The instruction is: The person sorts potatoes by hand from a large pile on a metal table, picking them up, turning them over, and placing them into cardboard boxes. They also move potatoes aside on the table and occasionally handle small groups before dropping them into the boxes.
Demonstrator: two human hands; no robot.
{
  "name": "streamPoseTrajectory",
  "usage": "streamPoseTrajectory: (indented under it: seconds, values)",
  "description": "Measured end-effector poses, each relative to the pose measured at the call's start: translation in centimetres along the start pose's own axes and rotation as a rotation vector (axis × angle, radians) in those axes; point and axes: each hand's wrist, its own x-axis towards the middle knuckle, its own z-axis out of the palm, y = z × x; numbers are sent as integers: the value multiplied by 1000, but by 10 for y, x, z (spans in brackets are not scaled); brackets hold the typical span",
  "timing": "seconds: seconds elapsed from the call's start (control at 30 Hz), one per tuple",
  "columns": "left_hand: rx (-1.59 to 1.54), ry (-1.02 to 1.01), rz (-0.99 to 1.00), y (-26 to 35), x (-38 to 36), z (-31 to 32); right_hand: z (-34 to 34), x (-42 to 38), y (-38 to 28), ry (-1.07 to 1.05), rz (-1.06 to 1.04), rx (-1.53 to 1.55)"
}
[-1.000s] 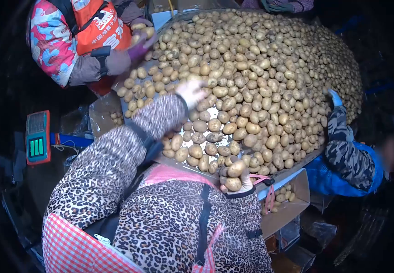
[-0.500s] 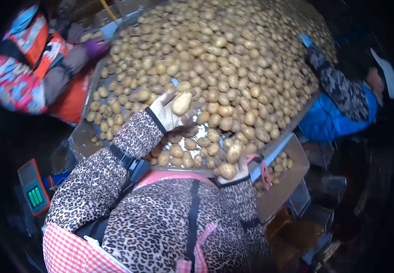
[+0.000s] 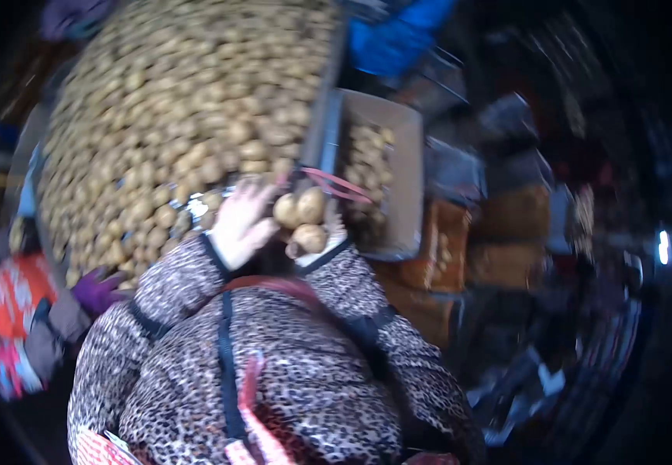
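Note:
My right hand point(image 3: 328, 242) cradles three potatoes point(image 3: 310, 205) against its palm, close to my body at the near right corner of the sorting table. Just left of them is my left hand point(image 3: 241, 225), back upward, fingers stretched out and somewhat blurred, with nothing visible in it. Past its fingertips spreads a large heap of loose potatoes point(image 3: 189, 101) on the table. Pink ties point(image 3: 336, 186) hang at the table corner beyond my right hand.
A cardboard box point(image 3: 402, 170) with potatoes in it stands against the table's right side. Further right are more boxes point(image 3: 510, 213). A co-worker's purple glove point(image 3: 97, 291) is at the left edge of the heap; blue clothing point(image 3: 398, 35) shows at the far right.
The view has swung to the right. My left hand has come in beside the right and no longer holds its potato. My right hand now shows three potatoes instead of two.

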Motion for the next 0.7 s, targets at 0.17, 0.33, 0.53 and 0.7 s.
streamPoseTrajectory:
  seconds: [0.17, 0.33, 0.53, 0.7]
  values:
    - [-991, -40, -324, -8, -12, 25, -36, -84, -48, 70, -369, -7]
    - [-967, -169, -444, -70, -49, 61, -111, -154, -137, 299, -860, 50]
    - [-1048, -159, -609, -29, -39, 46, -174, -190, -217, 209, -765, 258]
    - [-1141, -131, -662, -52, -59, 49, -104, -145, -192, 64, -716, 199]
